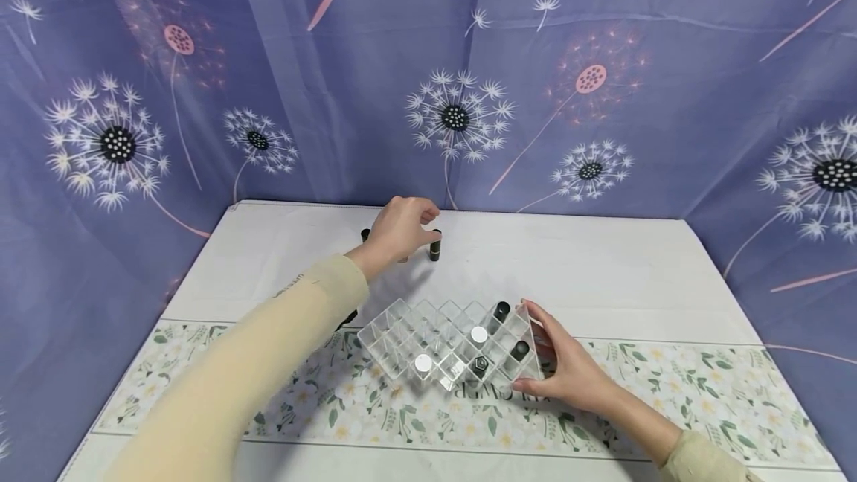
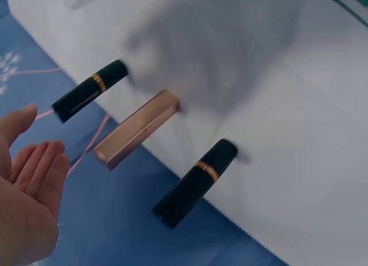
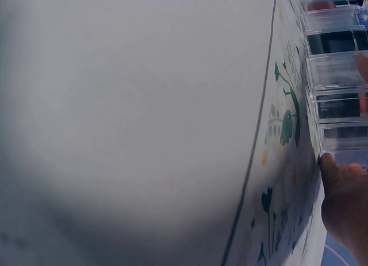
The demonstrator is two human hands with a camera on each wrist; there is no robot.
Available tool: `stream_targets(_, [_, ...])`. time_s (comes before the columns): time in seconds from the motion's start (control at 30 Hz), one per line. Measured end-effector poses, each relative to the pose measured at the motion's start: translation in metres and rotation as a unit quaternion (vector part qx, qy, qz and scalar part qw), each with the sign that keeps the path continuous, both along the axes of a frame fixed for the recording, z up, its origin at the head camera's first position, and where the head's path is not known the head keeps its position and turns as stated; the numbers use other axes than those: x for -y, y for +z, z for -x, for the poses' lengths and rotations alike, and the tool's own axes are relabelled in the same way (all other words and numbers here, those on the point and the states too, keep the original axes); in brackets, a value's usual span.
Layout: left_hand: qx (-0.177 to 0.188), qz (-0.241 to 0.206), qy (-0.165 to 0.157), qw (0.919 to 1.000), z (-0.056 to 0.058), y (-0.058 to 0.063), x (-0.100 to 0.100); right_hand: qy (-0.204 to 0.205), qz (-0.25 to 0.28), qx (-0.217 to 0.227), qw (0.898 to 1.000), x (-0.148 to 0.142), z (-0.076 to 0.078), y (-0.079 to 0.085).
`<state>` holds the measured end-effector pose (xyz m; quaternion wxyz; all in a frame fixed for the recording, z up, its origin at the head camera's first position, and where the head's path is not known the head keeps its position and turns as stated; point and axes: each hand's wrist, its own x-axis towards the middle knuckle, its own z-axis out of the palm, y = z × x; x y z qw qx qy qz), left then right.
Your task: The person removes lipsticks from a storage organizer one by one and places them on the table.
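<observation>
My left hand [image 1: 402,227] hovers at the back of the white table with thumb and fingers apart, holding nothing. In the left wrist view three lipstick tubes stand near it: a dark one with a gold band [image 2: 91,91], a rose-gold one [image 2: 138,129] and another dark banded one [image 2: 195,182]. The head view shows one dark lipstick [image 1: 435,246] beside the thumb and another [image 1: 365,234] partly behind the wrist; the rose-gold one is hidden there. My right hand [image 1: 569,367] grips the right end of a clear lipstick organizer [image 1: 383,341], thumb and fingers on opposite sides.
Several tubes stand in the organizer's compartments, among them white-capped ones [image 1: 478,335] and black-capped ones [image 1: 520,350]. Under it runs a floral band [image 1: 636,393] across the white tabletop [image 1: 589,266]. A purple dandelion curtain [image 1: 361,95] hangs behind and at both sides.
</observation>
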<state>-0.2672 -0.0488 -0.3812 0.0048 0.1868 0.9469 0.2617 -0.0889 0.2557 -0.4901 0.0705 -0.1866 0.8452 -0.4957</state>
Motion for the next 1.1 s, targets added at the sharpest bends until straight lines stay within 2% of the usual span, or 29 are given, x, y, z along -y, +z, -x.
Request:
stream_targets(0.3, [0.021, -0.029, -0.023, 0.9991, -0.019, 0.025, 0.020, 0.000, -0.003, 0.000, 1.000, 0.000, 0.000, 0.000])
stream_targets(0.5, [0.025, -0.042, -0.068, 0.9965, -0.034, 0.035, 0.038, 0.001, 0.003, -0.002, 1.000, 0.000, 0.000, -0.001])
stream_targets(0.83, [0.004, -0.077, -0.154, 0.9851, -0.061, 0.041, 0.064, 0.002, -0.002, -0.002, 1.000, -0.001, 0.000, -0.001])
stream_targets(1.1, [0.030, -0.089, -0.181, 0.9791, -0.085, 0.034, 0.076, 0.001, -0.003, -0.001, 1.000, 0.001, -0.001, 0.000])
